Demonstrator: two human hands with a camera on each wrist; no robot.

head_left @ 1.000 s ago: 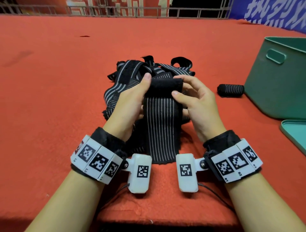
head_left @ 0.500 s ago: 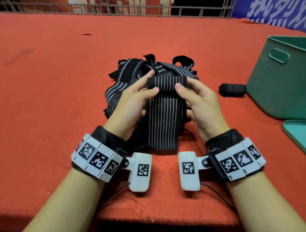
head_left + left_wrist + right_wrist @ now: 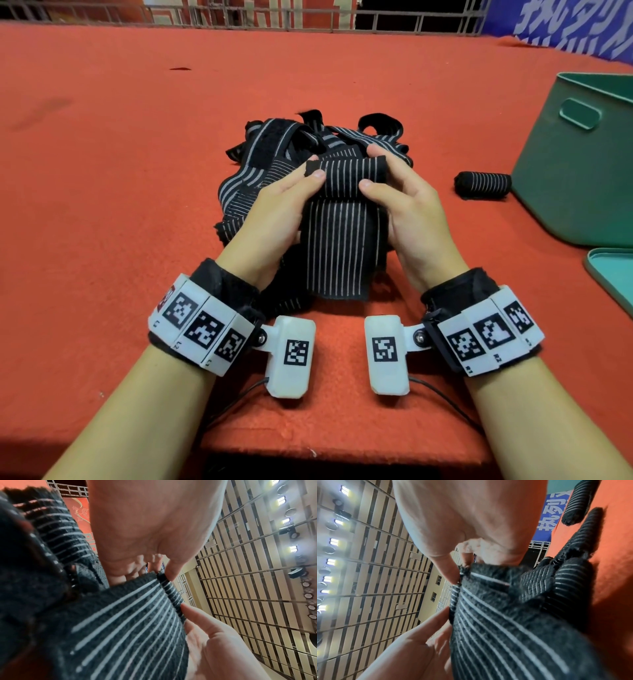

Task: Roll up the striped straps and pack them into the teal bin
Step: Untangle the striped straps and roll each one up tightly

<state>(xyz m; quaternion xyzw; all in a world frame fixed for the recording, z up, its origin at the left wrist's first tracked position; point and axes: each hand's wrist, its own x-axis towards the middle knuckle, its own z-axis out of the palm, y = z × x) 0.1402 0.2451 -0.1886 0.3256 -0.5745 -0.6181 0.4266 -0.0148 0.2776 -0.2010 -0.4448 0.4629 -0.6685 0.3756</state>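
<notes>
Head view: left hand (image 3: 274, 205) and right hand (image 3: 407, 205) pinch opposite ends of the strap (image 3: 339, 246) roll; axis runs left-right, tail hanging near; teal bin (image 3: 579, 178) far right.

Both forearms reach forward side by side, wrists banded with marker cuffs. The left hand (image 3: 274, 209) and right hand (image 3: 409, 209) face each other, thumbs on top and fingers curled behind, each pinching one end of the striped strap's (image 3: 342, 240) rolled top edge.
</notes>
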